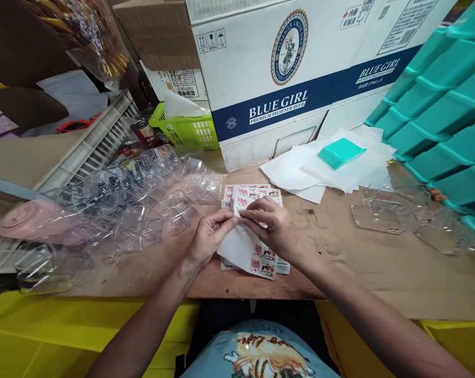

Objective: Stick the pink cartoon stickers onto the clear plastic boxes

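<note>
A sheet of stickers (265,258), printed with cartoon cats and pink lettering, lies near the table's front edge on top of several similar sheets. Its blank white side shows where part of it folds over. My left hand (209,235) pinches the folded edge between thumb and fingers. Just to the right, my right hand (272,223) is closed at the same edge, thumb and index finger together. The two sets of fingertips nearly touch, and they partly hide the spot they grip. Whether a single sticker is lifted there I cannot tell.
Clear plastic containers (140,228) pile up on the left, with more clear plastic pieces (379,215) at right. White papers (292,170) carry a teal tray (341,152). Behind stand a large beer carton (237,79), a lime-green basket (186,128) and stacked teal trays (442,115).
</note>
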`<state>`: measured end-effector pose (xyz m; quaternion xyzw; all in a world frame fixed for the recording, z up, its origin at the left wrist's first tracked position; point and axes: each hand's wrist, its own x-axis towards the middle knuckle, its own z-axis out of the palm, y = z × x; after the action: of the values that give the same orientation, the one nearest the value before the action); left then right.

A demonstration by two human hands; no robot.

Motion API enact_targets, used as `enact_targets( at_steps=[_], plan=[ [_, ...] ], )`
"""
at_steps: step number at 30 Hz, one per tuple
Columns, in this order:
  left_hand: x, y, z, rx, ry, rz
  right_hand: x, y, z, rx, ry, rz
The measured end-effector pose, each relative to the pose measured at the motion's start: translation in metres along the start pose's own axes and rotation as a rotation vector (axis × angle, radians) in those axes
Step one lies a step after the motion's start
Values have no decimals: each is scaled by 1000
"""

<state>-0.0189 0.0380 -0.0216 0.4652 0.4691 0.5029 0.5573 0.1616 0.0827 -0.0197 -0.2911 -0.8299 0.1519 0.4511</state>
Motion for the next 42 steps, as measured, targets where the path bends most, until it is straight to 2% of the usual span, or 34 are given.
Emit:
enact_targets(
  at_steps=[5,7,8,12,14,16,18,19,21,23,24,26,28,31,33,35,38,40,42],
  plan=[
    [-1,3,4,131,-15,105,-2,-6,0,-81,-68,-37],
    [-1,2,7,132,-21,107,-1,-8,2,-17,-80,22],
    [0,1,7,120,-24,89,-1,-7,3,59,-59,97],
    [3,-14,1,58,-12,-35,1,9,3,502,142,578],
    [5,-20,-5,142,22,-53,2,21,-4,627,282,733],
    [6,-21,-5,331,109,35,3,28,-13,607,427,755],
    [4,-14,2,503,221,187,4,28,-21,457,510,659],
    [3,-9,9,523,236,232,3,25,-22,348,512,577],
    [0,4,25,349,136,181,1,14,-22,108,435,374],
    [0,15,39,-24,-20,6,-5,2,-19,-84,270,171],
    [1,18,43,-209,-55,-72,-8,-3,-17,-136,183,91],
    [3,21,47,-463,-22,-162,-16,-11,-15,-137,61,18],
    [4,21,45,-566,30,-176,-22,-14,-17,-27,92,117],
    [-2,18,44,-598,9,-135,-22,-8,-22,329,210,491],
    [-8,16,45,-523,-41,-95,-19,-2,-26,567,212,673],
    [-13,16,41,-310,-23,-11,-13,3,-33,640,275,697],
    [-6,28,16,262,208,287,0,6,-42,534,488,593],
    [11,42,-10,670,344,504,9,3,-40,507,455,558],
    [36,55,-38,988,378,597,18,-2,-27,526,296,532]
  ],
)
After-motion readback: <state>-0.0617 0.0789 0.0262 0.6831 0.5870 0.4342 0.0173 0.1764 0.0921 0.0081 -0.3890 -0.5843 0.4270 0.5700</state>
